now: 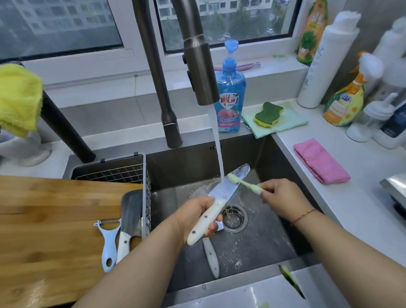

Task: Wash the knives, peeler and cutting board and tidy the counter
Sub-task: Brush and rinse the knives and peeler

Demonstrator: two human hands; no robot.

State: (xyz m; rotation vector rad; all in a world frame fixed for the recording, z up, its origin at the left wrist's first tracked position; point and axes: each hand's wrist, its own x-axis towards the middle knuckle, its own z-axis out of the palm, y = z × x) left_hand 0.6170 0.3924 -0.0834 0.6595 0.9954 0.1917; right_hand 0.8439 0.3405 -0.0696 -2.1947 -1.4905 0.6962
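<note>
My left hand (197, 215) grips the white handle of a large knife (230, 182), its blade slanting up under the running water. My right hand (283, 196) pinches a green toothbrush (243, 183) whose bristles touch the blade near the tip. A second white-handled knife (211, 257) lies on the sink floor below my left hand, its blade hidden. A cleaver (130, 214) and a pale blue peeler (109, 242) lie on the right end of the wooden cutting board (50, 228), which sits left of the sink.
The dark faucet (200, 68) pours into the sink (257, 232) above the drain (234, 218). A wire basket (120, 173) hangs at the sink's left. Blue dish soap (230, 100), a green sponge (268, 114), a pink cloth (321, 163) and bottles stand on the right counter. A yellow cloth (13, 98) hangs at left.
</note>
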